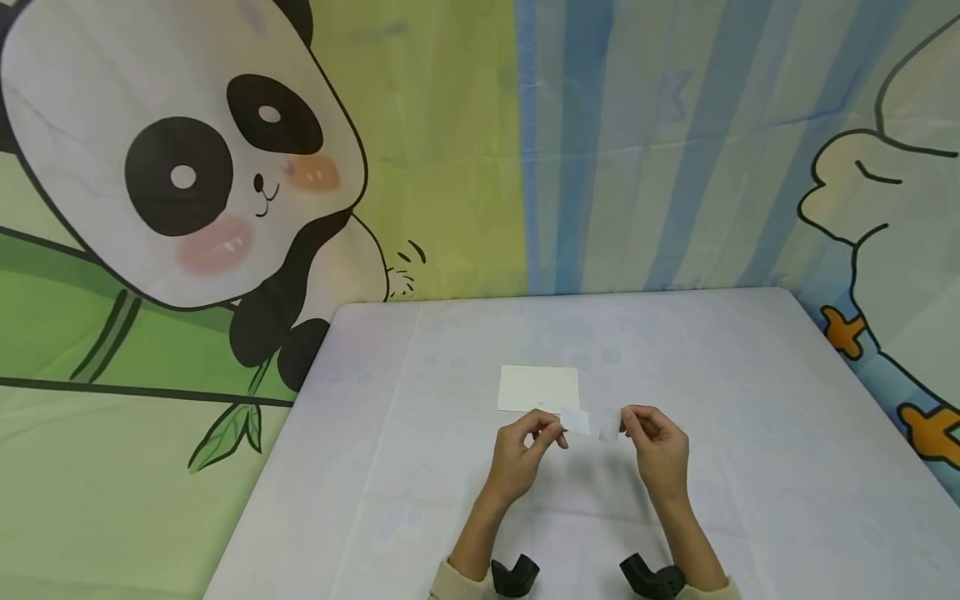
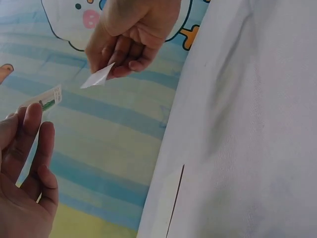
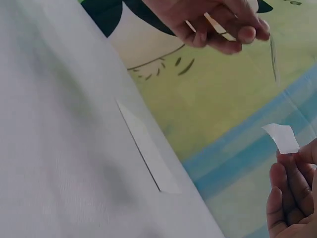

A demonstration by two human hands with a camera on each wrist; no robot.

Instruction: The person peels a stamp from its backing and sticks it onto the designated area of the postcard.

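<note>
Printed slip (image 2: pixel 52 98) and white slip (image 2: pixel 98 78) pinched apart in mid-air

At the lower middle of the head view, the left hand (image 1: pixel 520 454) pinches the printed slip between thumb and fingertips; it is thin and flat, with green in its print, and appears nearly edge-on at the upper right of the right wrist view. The right hand (image 1: pixel 662 450) pinches the white slip, a small, smooth four-sided piece with a curved corner. Just beyond the left hand, near mid-frame, a rectangular off-white card (image 1: pixel 538 388) lies flat on the table (image 1: pixel 420 500), whose pale cloth shows fine creases and faint bluish patches. Across the upper frame hangs a wrinkled fabric backdrop (image 1: pixel 450 167), printed with a panda and blue stripes.
</note>
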